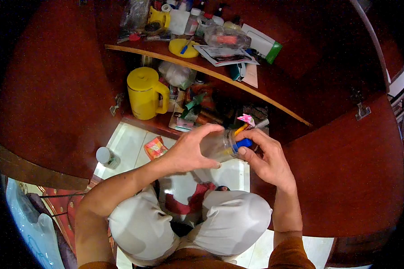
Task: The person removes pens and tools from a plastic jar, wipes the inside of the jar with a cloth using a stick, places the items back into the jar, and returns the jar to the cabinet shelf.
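Note:
A clear jar [217,147] lies tilted on its side between both hands, its mouth facing right. My left hand [194,150] is wrapped round the jar's base end. At the mouth, my right hand [265,158] has its thumb and fingers closed on a blue item [243,144]. Beside the blue item, a yellow-orange stick and a pink-and-white piece [246,119] stick out of the jar. The lower part of what the right hand holds is hidden inside the jar and behind the fingers.
An open cabinet stands ahead, its shelf edge [211,73] above the hands. A yellow jug [143,93] is on the lower level. On the floor are a lidded container [107,157] and an orange packet [155,148]. Cabinet doors flank both sides.

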`<state>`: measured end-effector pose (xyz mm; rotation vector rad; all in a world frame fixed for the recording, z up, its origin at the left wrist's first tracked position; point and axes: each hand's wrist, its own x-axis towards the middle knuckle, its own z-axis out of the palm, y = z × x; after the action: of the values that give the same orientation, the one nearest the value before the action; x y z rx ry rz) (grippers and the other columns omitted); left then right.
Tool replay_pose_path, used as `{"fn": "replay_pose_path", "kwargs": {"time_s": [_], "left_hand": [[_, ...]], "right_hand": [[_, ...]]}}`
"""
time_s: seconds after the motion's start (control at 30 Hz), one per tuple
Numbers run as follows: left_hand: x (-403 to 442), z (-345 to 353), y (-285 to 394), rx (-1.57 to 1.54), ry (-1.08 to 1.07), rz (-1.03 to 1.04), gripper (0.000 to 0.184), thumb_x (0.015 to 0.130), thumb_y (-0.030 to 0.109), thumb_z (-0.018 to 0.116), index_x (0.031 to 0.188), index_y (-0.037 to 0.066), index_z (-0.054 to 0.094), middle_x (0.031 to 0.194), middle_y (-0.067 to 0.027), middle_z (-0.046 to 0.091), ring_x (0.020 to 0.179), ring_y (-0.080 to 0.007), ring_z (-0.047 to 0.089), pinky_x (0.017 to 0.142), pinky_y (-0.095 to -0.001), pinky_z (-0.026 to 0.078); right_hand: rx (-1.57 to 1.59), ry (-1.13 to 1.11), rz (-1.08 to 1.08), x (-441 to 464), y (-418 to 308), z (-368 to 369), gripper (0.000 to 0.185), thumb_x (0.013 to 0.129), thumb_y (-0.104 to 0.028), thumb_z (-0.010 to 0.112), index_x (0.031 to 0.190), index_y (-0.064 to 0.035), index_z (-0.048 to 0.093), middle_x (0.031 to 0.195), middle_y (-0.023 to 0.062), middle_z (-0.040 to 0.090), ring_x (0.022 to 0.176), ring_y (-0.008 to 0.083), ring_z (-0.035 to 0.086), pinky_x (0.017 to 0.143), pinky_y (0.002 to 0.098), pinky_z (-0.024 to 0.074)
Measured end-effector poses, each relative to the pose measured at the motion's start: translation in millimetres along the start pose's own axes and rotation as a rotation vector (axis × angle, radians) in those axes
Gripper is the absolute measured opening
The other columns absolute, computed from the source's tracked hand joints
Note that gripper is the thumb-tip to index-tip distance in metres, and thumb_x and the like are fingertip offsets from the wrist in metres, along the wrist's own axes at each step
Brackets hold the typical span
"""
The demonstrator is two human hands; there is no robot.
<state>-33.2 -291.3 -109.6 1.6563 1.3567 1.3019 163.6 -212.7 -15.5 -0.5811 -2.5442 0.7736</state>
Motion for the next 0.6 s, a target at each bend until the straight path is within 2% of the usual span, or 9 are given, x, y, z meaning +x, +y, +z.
{"fn": "replay_pose_path", "kwargs": {"time_s": [0.07,0.2,0.3,0.4,0.5,0.6], "left_hand": [[-0.3,3.1,-6.4,0.038,0.009,0.048,0.079,0.060,0.022,0.084,0.128,0.004,0.048,0.120,-0.0126,0.057,0.111,-0.0233,0.055,0.096,-0.0346,0.043],[0.6,3.9,-5.8,0.047,0.001,0.063,0.079,0.060,0.021,0.083,0.128,0.003,0.048,0.120,-0.0134,0.057,0.112,-0.0240,0.055,0.097,-0.0351,0.043],[0.6,4.3,-6.4,0.065,-0.015,0.081,0.078,0.059,0.021,0.083,0.127,0.003,0.049,0.120,-0.0136,0.057,0.112,-0.0242,0.055,0.097,-0.0352,0.043],[-0.1,3.9,-4.4,0.066,-0.009,0.068,0.078,0.059,0.020,0.083,0.127,0.003,0.049,0.120,-0.0135,0.057,0.112,-0.0246,0.055,0.097,-0.0353,0.043],[-0.7,2.8,-2.6,0.088,-0.001,0.085,0.078,0.059,0.020,0.083,0.127,0.003,0.049,0.120,-0.0133,0.057,0.112,-0.0249,0.055,0.097,-0.0353,0.043],[-1.1,1.8,-0.4,0.098,-0.017,0.092,0.078,0.059,0.019,0.083,0.127,0.004,0.049,0.120,-0.0130,0.057,0.112,-0.0249,0.056,0.097,-0.0353,0.043]], "right_hand": [[0.039,-0.055,0.042,-1.9,3.9,-2.8,0.019,0.088,-0.011,0.059,0.105,-0.0047,0.057,0.087,0.0117,0.061,0.069,0.0231,0.060,0.063,0.0330,0.0490],[0.135,-0.092,0.225,-3.2,1.3,-3.0,0.018,0.092,-0.014,0.055,0.107,-0.0061,0.051,0.080,0.0109,0.060,0.062,0.0198,0.059,0.058,0.0327,0.0479],[0.100,-0.129,0.264,-3.9,0.8,-4.0,0.017,0.094,-0.016,0.053,0.108,-0.0068,0.048,0.080,0.0097,0.060,0.061,0.0173,0.059,0.056,0.0319,0.0471],[0.170,-0.120,0.296,-4.1,1.4,-5.0,0.019,0.090,-0.014,0.059,0.105,-0.0065,0.050,0.079,0.0081,0.061,0.063,0.0156,0.059,0.056,0.0312,0.0470],[0.063,-0.094,0.125,-6.0,7.2,-5.1,0.025,0.083,-0.009,0.065,0.104,-0.0063,0.051,0.080,0.0070,0.061,0.064,0.0139,0.058,0.056,0.0305,0.0468],[0.070,-0.129,0.188,-5.8,3.3,-8.0,0.030,0.075,-0.005,0.070,0.101,-0.0057,0.054,0.082,0.0067,0.062,0.068,0.0117,0.057,0.061,0.0284,0.0478]]}}
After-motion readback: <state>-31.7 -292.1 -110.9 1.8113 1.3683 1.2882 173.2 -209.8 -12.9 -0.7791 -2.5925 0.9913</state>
